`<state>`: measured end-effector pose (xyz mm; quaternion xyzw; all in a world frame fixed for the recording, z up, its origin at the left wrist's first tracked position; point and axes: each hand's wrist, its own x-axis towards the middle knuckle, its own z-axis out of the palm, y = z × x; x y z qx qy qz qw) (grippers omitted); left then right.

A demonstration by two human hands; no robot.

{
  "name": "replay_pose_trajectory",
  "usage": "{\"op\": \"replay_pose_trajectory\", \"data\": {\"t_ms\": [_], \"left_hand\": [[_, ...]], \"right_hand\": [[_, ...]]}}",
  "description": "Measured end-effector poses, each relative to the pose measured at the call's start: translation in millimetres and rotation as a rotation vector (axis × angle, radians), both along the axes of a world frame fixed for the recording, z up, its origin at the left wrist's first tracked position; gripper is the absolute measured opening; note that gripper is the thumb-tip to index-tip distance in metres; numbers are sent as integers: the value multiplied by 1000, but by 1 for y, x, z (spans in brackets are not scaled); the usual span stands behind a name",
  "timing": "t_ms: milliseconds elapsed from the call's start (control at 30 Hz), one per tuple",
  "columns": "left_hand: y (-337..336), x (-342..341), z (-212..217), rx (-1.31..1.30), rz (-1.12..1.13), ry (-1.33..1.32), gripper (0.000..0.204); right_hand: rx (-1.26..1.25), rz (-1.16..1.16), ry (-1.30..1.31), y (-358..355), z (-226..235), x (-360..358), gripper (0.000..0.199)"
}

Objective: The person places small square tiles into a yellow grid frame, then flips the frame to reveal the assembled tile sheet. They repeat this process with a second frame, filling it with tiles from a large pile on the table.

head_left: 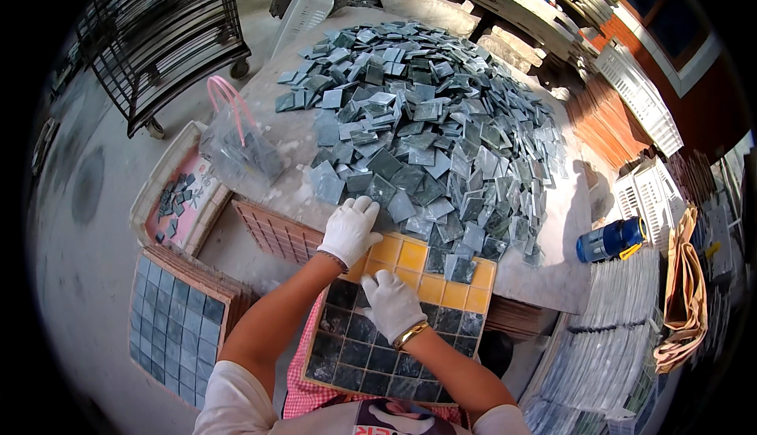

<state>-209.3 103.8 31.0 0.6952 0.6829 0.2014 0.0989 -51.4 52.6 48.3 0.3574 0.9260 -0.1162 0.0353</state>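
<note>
Both my hands wear white gloves. At the near edge of a large heap of grey-green stone tiles (pixel 426 112), my left hand (pixel 352 228) has bent fingers, with the thumb apart from them. Its fingertips meet the nearest tiles; no held tile is plain to see. Lower and to the right, my right hand (pixel 393 306) is over a yellow grid tray (pixel 412 255), fingers bent and apart, nothing visible in them. Dark square tiles (pixel 356 354) fill the tray's near rows. Several yellow cells show toward the heap, and a few loose tiles (pixel 459 269) lie over the far right cells.
Left of me stand a stack topped with set tiles (pixel 175 317), a pink-lined basin (pixel 189 218) with tile scraps, and a clear bag (pixel 243 155). A wheeled metal rack (pixel 162 44) stands beyond. Right are a blue bottle (pixel 611 239), stacked sheets (pixel 603 317) and white crates (pixel 640 96).
</note>
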Motion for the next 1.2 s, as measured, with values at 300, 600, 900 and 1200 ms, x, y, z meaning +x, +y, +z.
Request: {"op": "replay_pose_trajectory", "data": {"t_ms": [300,600,900,1200], "left_hand": [[-24,-47,-3,10,-246,-314,59],[-66,-57,-19,69,-405,-232,48],[-79,-33,-5,26,-256,-72,39],[-20,-15,1,348,-28,-122,46]], "right_hand": [[-161,4,135,0,-18,18,49],[-94,-1,195,0,-10,25,47],[-115,86,158,5,-15,23,42],[112,-125,534,53,-6,22,54]]}}
